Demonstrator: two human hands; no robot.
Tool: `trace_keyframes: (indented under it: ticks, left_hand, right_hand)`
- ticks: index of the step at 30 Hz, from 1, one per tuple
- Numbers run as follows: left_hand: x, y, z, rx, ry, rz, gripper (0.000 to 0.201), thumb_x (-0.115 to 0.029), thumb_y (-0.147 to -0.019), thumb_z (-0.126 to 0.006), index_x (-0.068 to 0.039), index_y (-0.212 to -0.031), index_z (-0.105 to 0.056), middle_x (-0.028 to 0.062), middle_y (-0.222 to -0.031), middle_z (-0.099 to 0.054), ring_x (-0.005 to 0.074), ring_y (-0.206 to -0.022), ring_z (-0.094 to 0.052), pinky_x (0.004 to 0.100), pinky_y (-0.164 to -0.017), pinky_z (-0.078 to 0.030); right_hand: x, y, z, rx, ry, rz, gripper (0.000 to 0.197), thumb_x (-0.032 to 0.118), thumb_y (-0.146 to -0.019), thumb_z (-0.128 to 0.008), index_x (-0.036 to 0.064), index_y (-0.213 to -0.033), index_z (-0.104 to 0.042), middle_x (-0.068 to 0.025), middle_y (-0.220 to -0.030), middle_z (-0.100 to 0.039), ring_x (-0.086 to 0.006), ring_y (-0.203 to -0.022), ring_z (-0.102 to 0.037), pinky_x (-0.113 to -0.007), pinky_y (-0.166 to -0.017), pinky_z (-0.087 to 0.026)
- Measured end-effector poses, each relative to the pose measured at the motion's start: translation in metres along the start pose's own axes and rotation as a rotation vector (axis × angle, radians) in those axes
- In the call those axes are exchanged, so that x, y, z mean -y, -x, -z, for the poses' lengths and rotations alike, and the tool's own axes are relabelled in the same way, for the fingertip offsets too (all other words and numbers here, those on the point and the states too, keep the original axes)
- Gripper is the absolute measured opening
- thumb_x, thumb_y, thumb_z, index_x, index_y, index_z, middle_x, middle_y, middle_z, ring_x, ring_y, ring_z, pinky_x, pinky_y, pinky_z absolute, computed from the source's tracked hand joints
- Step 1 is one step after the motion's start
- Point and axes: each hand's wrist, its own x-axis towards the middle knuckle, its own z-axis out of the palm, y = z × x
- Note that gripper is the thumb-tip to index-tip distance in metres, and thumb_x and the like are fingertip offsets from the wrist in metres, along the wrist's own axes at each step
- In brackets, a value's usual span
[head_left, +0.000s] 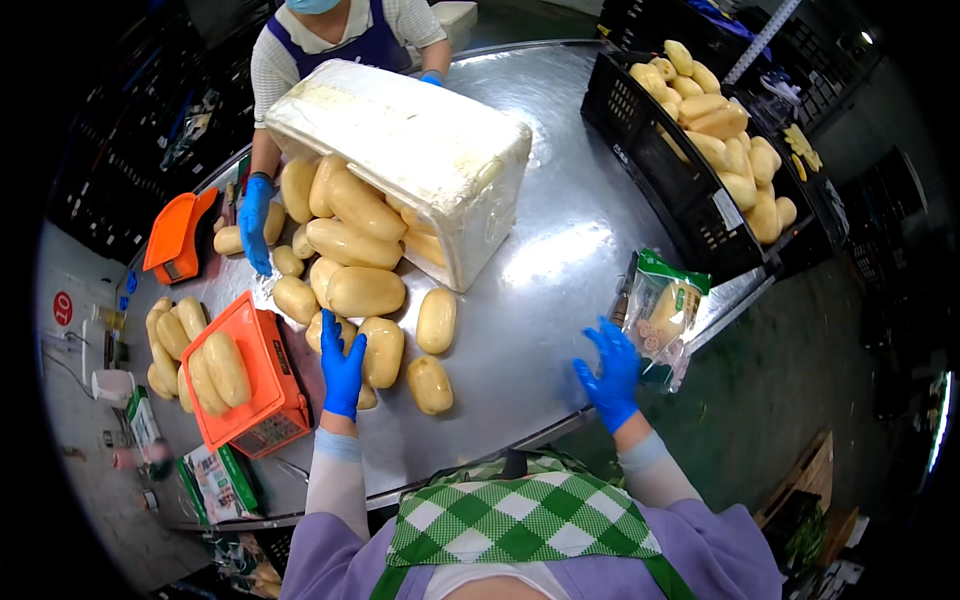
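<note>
Lotus root pieces, pale and peeled, spill in a heap from a white foam box tipped on its side. My left hand, in a blue glove, has its fingers apart at the near edge of the heap, against the pieces there. My right hand, also gloved in blue, is spread over the table's right side, holding nothing. Just beyond it lies a clear and green bag with a dark-handled tool beside it. Across the table, a co-worker's gloved hand hangs beside the box opening.
An orange scale bears lotus root pieces; more lie behind it. A second orange scale stands farther back. One black crate, heaped with lotus root, sits at the right edge of the metal table. Green-edged packages lie near left.
</note>
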Motion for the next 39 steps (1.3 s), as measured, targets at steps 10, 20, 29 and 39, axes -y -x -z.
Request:
trace_keyframes:
  ticks: [10, 20, 29, 39]
  left_hand:
    - [0.000, 0.012, 0.015, -0.032, -0.037, -0.111, 0.074, -0.011, -0.088, -0.065, -0.006, -0.150, -0.025, 0.0123, -0.151, -0.033, 0.0278, -0.133, -0.040, 0.0401, -0.107, -0.036]
    - [0.013, 0.054, 0.026, -0.090, 0.173, -0.015, 0.071, -0.008, -0.089, -0.064, -0.007, -0.149, -0.026, 0.0126, -0.148, -0.036, 0.0279, -0.127, -0.045, 0.0374, -0.102, -0.040]
    - [0.032, 0.090, 0.026, -0.154, 0.164, 0.042, 0.068, -0.005, -0.087, -0.064, -0.004, -0.147, -0.031, 0.0136, -0.143, -0.042, 0.0241, -0.117, -0.050, 0.0343, -0.097, -0.044]
    - [-0.094, 0.108, -0.079, 0.385, 0.448, 0.036, 0.066, -0.013, -0.093, -0.060, -0.010, -0.150, -0.027, 0.0101, -0.143, -0.041, 0.0229, -0.124, -0.048, 0.0336, -0.099, -0.043]
  right_hand:
    - [-0.124, 0.024, 0.131, -0.946, -0.434, -0.539, 0.047, 0.010, -0.093, -0.058, -0.0015, -0.136, -0.043, -0.0127, -0.138, -0.046, -0.0232, -0.125, -0.044, -0.036, -0.105, -0.036]
    - [-0.188, 0.046, -0.003, -0.372, -0.487, -0.821, 0.078, 0.017, -0.078, -0.075, -0.0010, -0.142, -0.035, -0.0197, -0.124, -0.056, -0.0261, -0.106, -0.057, -0.036, -0.090, -0.048]
    - [-0.105, -0.044, 0.094, -0.262, -1.056, -0.561, 0.056, 0.005, -0.079, -0.060, -0.0014, -0.133, -0.050, -0.0092, -0.112, -0.060, -0.0171, -0.095, -0.058, -0.028, -0.084, -0.047]
    - [-0.009, -0.068, 0.100, 0.372, -1.805, -0.410, 0.059, 0.017, -0.079, -0.061, -0.0008, -0.134, -0.048, -0.0141, -0.130, -0.054, -0.0250, -0.118, -0.053, -0.034, -0.102, -0.041]
